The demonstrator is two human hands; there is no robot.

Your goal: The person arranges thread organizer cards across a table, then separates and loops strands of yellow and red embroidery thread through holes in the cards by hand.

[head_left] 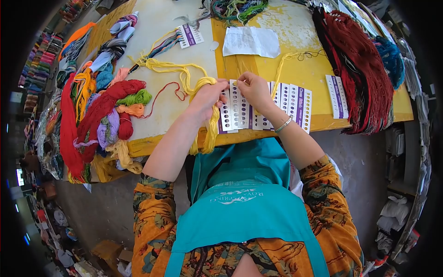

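Observation:
My left hand (pixel 210 98) is closed around a hank of yellow thread (pixel 211 131), which hangs over the table's front edge and trails back to the left. Its fingertips meet the left edge of a white punched thread card (pixel 235 108). At the top of that card my right hand (pixel 256 93) is closed in a pinch, and what lies between the fingertips is too small to make out. More punched cards (pixel 302 108) with purple strips lie side by side under and right of my right hand. A length of yellow thread (pixel 279 74) runs up behind that hand.
Coloured thread bundles (pixel 104 108) pile up on the left. Dark red hanks (pixel 357 64) lie at the right beside another punched card (pixel 337 97). A creased white paper (pixel 251 41) and a card with threads attached (pixel 190 36) lie farther back, near a tangled thread heap (pixel 235 10).

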